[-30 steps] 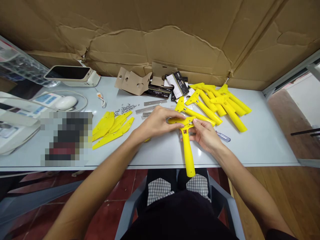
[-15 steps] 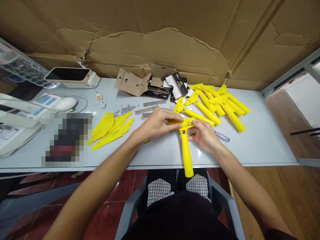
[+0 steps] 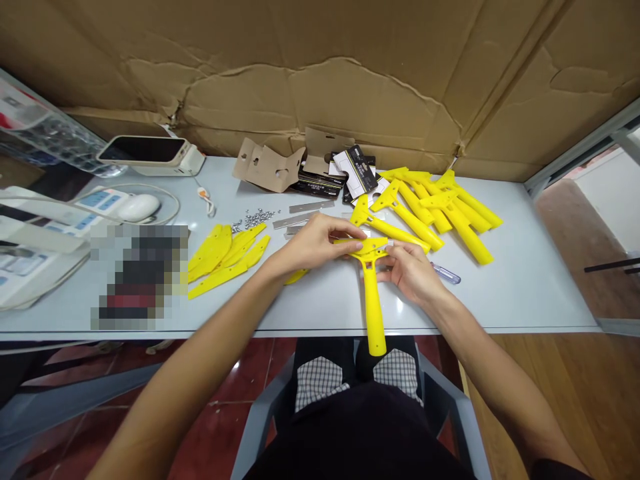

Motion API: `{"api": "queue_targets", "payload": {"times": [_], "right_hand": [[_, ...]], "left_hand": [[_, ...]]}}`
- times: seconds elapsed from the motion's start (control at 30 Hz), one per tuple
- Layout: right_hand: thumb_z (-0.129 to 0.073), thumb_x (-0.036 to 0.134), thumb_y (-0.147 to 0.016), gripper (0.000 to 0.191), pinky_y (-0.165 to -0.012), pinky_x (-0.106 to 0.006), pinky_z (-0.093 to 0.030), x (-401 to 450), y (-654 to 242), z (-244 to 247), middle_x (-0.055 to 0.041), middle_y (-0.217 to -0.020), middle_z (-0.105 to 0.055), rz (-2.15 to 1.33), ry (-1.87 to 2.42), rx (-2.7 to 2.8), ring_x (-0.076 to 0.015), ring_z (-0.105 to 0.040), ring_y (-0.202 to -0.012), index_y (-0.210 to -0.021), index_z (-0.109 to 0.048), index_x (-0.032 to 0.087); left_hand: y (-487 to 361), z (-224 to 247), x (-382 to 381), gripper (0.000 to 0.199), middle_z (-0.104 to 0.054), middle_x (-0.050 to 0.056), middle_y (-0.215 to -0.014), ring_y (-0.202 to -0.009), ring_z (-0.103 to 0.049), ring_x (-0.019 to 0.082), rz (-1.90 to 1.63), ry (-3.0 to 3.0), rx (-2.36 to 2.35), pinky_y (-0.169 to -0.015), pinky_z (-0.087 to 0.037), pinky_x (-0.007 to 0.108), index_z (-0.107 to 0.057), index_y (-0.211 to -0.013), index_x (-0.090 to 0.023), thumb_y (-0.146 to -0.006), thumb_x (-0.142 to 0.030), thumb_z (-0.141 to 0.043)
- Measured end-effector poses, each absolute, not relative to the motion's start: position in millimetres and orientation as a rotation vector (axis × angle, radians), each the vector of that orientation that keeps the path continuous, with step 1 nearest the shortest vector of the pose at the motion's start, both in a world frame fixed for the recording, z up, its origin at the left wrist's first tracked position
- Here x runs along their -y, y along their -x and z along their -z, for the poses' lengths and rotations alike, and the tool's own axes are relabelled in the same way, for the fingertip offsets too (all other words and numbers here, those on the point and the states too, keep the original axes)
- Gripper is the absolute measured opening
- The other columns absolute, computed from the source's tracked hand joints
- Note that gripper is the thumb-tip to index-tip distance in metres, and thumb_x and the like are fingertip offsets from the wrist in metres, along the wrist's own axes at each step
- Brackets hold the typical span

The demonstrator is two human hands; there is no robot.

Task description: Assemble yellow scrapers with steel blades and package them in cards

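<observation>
Scraper (image 3: 375, 310): between my hands, handle pointing at me past the edge of the table (image 3: 525, 280).
Left hand (image 3: 320, 243): I pinch the scraper's head, left side.
Right hand (image 3: 410, 270): curled closed around the head's right end.
Left of scraper: yellow plates (image 3: 231, 274), small metal bits (image 3: 259, 217), likely screws.
Behind scraper: blades (image 3: 311, 207), partly blocked by my left hand; cards (image 3: 361, 169).
Right of scraper: clear-handled tool (image 3: 447, 273), yellow handles (image 3: 467, 233).

- Yellow handle (image 3: 374, 303): 1 T-shaped piece, wide head away from the person, smooth rounded grip towards them, its end past the table's (image 3: 320, 303) front edge; 1 small hole near that end.
- Yellow plate (image 3: 374, 245): flat, over the handle's head, slightly askew, pinched at its left by the left hand (image 3: 323, 245).
</observation>
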State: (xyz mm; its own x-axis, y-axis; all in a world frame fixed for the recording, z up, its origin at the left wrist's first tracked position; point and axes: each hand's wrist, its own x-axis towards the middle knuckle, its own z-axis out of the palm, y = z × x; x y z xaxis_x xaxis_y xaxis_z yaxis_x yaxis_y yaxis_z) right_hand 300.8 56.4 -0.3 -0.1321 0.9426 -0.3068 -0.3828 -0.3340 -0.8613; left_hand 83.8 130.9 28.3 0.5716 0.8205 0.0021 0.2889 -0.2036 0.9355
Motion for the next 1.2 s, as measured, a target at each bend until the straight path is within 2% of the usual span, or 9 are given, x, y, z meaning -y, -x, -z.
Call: {"api": "queue_targets", "payload": {"times": [0.13,0.37,0.5,0.7,0.8,0.9,1.03,1.2], "right_hand": [[-0.073,0.031,-0.090,0.012,-0.065,-0.033,-0.067,-56,-302,-1,-0.0100,-0.100,-0.078,-1.686,1.074,0.757,-0.0202,-0.073,-0.085,-0.090,-0.075,0.020],[-0.072,0.033,-0.093,0.015,-0.075,-0.040,-0.070,-56,-304,-1,-0.0132,-0.105,-0.081,-1.732,1.049,0.762,-0.0256,-0.076,-0.097,-0.093,-0.075,0.018],[-0.072,0.038,-0.097,0.022,-0.076,-0.046,-0.072,-54,-304,-3,-0.0146,-0.107,-0.081,-1.803,0.986,0.773,-0.0281,-0.076,-0.103,-0.097,-0.076,0.017],[-0.071,0.045,-0.101,0.028,-0.081,-0.053,-0.072,-53,-305,-4,-0.0141,-0.110,-0.080,-1.862,0.912,0.814,-0.0288,-0.075,-0.105,-0.104,-0.076,0.018],[-0.070,0.052,-0.101,0.032,-0.078,-0.051,-0.072,-53,-306,-4,-0.0133,-0.111,-0.080,-1.858,0.918,0.818,-0.0286,-0.076,-0.104,-0.102,-0.076,0.020],[-0.073,0.058,-0.098,0.037,-0.067,-0.043,-0.072,-55,-308,-7,-0.0123,-0.108,-0.081,-1.855,0.966,0.843,-0.0261,-0.078,-0.093,-0.103,-0.078,0.021],[-0.084,0.049,-0.089,0.035,-0.062,-0.034,-0.070,-58,-310,-13,-0.0116,-0.097,-0.081,-1.858,1.041,0.995,-0.0218,-0.077,-0.083,-0.104,-0.081,0.017],[-0.085,0.042,-0.088,0.030,-0.065,-0.038,-0.072,-64,-311,-20,-0.0120,-0.101,-0.082,-1.800,1.017,0.990,-0.0236,-0.079,-0.086,-0.103,-0.081,0.016]], "left_hand": [[-84,-26,-133,0.031,-0.084,0.011,-0.109,-0.092,-0.076,0.021,-0.582,-1.689,-0.860,-0.084,-0.061,0.034,-0.086,-0.110,-0.017,-0.084,-0.034,-0.087],[-82,-30,-136,0.028,-0.081,0.009,-0.096,-0.082,-0.073,0.018,-0.517,-1.551,-0.815,-0.077,-0.062,0.032,-0.083,-0.102,-0.016,-0.080,-0.032,-0.090],[-83,-29,-134,0.029,-0.080,0.009,-0.093,-0.077,-0.073,0.017,-0.487,-1.407,-0.841,-0.074,-0.064,0.033,-0.081,-0.100,-0.014,-0.078,-0.029,-0.092],[-83,-29,-133,0.032,-0.079,0.008,-0.093,-0.080,-0.075,0.019,-0.510,-1.318,-0.849,-0.071,-0.065,0.033,-0.079,-0.098,-0.015,-0.072,-0.025,-0.096],[-82,-28,-132,0.032,-0.079,0.009,-0.095,-0.080,-0.075,0.019,-0.506,-1.294,-0.830,-0.072,-0.065,0.034,-0.080,-0.098,-0.015,-0.073,-0.025,-0.096],[-82,-26,-132,0.029,-0.079,0.009,-0.094,-0.080,-0.074,0.019,-0.516,-1.297,-0.831,-0.070,-0.064,0.032,-0.080,-0.098,-0.016,-0.075,-0.026,-0.095],[-83,-25,-131,0.029,-0.079,0.008,-0.095,-0.081,-0.073,0.018,-0.506,-1.333,-0.825,-0.068,-0.062,0.031,-0.080,-0.098,-0.015,-0.076,-0.027,-0.094],[-89,-28,-128,0.027,-0.078,0.008,-0.094,-0.081,-0.074,0.019,-0.632,-1.230,-0.891,-0.073,-0.064,0.033,-0.077,-0.095,-0.015,-0.078,-0.028,-0.093]]}}
